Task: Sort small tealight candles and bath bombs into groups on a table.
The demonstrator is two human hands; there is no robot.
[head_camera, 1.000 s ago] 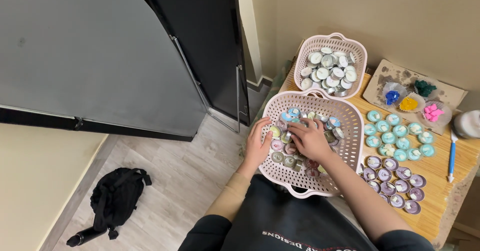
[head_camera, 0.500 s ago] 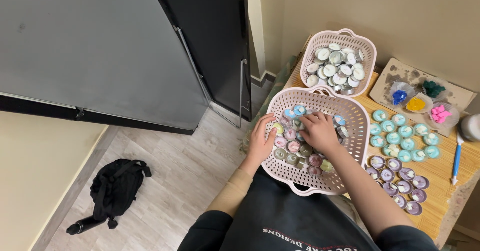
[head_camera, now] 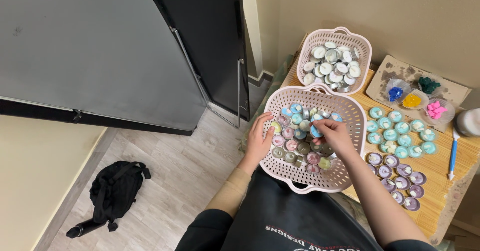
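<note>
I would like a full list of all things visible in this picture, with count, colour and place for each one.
near basket: one, pale pink, at the table edge, holds mixed tealight candles
far basket: one, pale pink, behind it, full of white tealights
teal tealights: about a dozen, in rows on the table
purple tealights: about a dozen, in rows nearer the person
board: one, beige, with blue, yellow, green and pink wax pieces
blue tool: one, at the right table edge
table: one, light wood
black bag: one, on the floor
left hand: on the near basket's left rim
right hand: grip pinching a blue tealight inside the near basket
</note>
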